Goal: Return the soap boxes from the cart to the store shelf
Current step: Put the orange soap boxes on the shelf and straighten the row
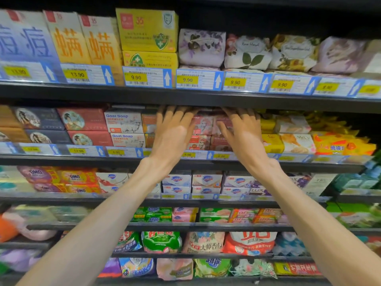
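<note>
Left hand [175, 131] and right hand [245, 133] spread flat, gripping nothing, pressed on pink soap boxes [203, 124] stacked on second shelf [82, 159]; uneven push likely to topple stack off front edge.

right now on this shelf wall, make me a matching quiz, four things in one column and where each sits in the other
Things:
1. yellow boxes
2. Goat Soap boxes
3. OMO bars
4. pink boxes

Places:
A. third shelf down, left
B. between the left hand and right hand
C. top shelf, stacked two high
D. second shelf, just left of the left hand

Pairs: 1-C, 2-D, 3-A, 4-B
</note>
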Demonstrator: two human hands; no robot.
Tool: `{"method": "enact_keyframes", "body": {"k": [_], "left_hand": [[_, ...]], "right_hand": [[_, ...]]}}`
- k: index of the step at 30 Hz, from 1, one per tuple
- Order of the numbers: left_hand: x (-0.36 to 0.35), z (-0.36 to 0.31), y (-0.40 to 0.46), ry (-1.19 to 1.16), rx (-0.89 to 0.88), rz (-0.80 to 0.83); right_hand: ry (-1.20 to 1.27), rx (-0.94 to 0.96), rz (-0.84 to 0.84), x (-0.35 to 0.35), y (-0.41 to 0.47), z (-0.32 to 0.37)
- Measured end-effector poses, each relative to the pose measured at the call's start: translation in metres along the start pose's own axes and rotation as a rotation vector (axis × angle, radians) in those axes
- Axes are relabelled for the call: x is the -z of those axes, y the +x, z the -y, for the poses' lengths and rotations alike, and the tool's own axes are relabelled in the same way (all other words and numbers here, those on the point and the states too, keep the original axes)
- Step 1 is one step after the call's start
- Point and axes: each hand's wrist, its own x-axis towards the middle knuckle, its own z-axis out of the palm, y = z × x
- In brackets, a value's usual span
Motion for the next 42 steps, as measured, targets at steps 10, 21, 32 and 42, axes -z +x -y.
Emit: {"method": "enact_keyframes", "body": {"k": [10, 21, 32, 42], "left_hand": [[-0.021, -0.051, 0.032, -0.146, 0.061, 0.278], [-0.019, -0.053, 0.032, -0.147, 0.117, 0.287], [-0.013, -0.049, 0.007, -0.115, 0.029, 0.012], [-0.009, -0.023, -0.064, -0.094, -0.018, 0.197]], "right_hand": [[-0.045, -0.138, 0.091, 0.008, -0.012, -0.051], [0.04, -0.072, 0.019, 0.01, -0.014, -0.056], [0.048, -0.048, -0.065, 0.013, -0.029, -0.052], [0.06, 0.196, 0.151, -0.003, -0.081, -0.024]]}}
